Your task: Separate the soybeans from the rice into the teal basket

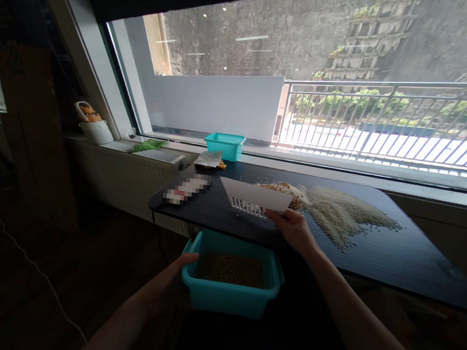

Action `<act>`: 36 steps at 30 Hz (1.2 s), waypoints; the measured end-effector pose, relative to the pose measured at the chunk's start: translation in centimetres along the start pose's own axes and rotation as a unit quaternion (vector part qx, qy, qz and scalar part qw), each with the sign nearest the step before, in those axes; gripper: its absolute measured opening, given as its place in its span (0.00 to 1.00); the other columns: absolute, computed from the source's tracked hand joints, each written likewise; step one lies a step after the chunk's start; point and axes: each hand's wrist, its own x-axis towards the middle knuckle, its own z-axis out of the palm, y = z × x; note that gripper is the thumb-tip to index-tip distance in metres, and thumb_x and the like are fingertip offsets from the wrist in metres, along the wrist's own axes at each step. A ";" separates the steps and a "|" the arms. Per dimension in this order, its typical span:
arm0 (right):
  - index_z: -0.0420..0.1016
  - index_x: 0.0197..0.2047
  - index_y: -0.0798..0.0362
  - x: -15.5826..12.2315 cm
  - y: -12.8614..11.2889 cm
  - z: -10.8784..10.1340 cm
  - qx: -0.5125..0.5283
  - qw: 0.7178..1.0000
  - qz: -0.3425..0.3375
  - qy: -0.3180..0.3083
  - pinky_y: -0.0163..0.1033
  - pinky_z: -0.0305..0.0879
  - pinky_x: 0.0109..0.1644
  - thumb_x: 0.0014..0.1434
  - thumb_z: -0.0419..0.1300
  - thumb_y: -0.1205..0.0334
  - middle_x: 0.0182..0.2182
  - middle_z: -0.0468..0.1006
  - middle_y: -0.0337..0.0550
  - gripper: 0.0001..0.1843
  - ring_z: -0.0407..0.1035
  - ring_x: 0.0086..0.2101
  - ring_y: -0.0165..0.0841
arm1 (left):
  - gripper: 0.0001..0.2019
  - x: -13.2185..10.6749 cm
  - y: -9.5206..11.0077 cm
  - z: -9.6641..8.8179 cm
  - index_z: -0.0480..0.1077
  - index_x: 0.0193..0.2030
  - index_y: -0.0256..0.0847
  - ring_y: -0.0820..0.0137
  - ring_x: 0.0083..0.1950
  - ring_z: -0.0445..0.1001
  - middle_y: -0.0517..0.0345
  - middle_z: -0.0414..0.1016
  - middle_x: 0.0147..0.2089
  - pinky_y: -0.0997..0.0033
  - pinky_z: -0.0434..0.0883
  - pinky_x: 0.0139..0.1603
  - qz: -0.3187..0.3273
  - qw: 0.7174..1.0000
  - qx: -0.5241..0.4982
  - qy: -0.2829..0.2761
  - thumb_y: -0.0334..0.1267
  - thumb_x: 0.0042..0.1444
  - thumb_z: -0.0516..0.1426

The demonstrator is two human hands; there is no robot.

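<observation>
My right hand [294, 230] pinches the right end of a white slotted card [252, 194], tilted just above the dark table near its front edge. A row of narrow slots runs along the card's lower side. With its thumb over the left rim, my left hand [169, 276] grips a teal plastic bin [227, 300] below the table's front edge. Many small brownish beans [232, 269] cover the bin's floor. Right of the card, a spread of white rice [341, 210] lies on the table, with tan beans [281, 187] at its left end, partly behind the card.
The dark table [398, 268] stands against the window. At its back left are a second teal bin [224, 146], a pale packet [209, 159] and a blurred-out flat item [188, 189]. A radiator [129, 175] and a white pot [96, 131] are further left. A cable [30, 262] crosses the floor.
</observation>
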 end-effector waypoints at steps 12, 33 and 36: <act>0.81 0.29 0.54 -2.3 0.3 -6.4 -0.053 0.995 0.038 0.081 0.36 0.60 0.25 0.43 0.63 0.46 0.20 0.74 0.41 0.19 0.62 0.21 0.28 | 0.36 0.2 -0.7 1.3 0.54 0.64 0.38 0.52 0.54 0.69 0.41 0.69 0.54 0.53 0.69 0.47 0.020 0.999 0.017 -0.025 0.57 0.52 0.53; 0.79 0.28 0.55 -0.2 0.7 -6.3 -0.052 0.994 0.039 0.084 0.35 0.56 0.24 0.43 0.62 0.47 0.18 0.72 0.39 0.19 0.59 0.20 0.27 | 0.39 1.6 -1.2 1.3 0.52 0.65 0.39 0.49 0.55 0.66 0.39 0.64 0.58 0.52 0.69 0.45 0.006 0.999 0.007 -0.032 0.58 0.51 0.53; 0.79 0.26 0.56 -0.5 0.8 -6.3 -0.045 0.995 0.045 0.073 0.35 0.57 0.24 0.43 0.62 0.48 0.18 0.72 0.39 0.18 0.59 0.20 0.27 | 0.39 1.4 -1.0 1.4 0.51 0.66 0.38 0.49 0.55 0.66 0.38 0.64 0.59 0.51 0.68 0.45 0.003 1.000 0.012 -0.026 0.57 0.51 0.53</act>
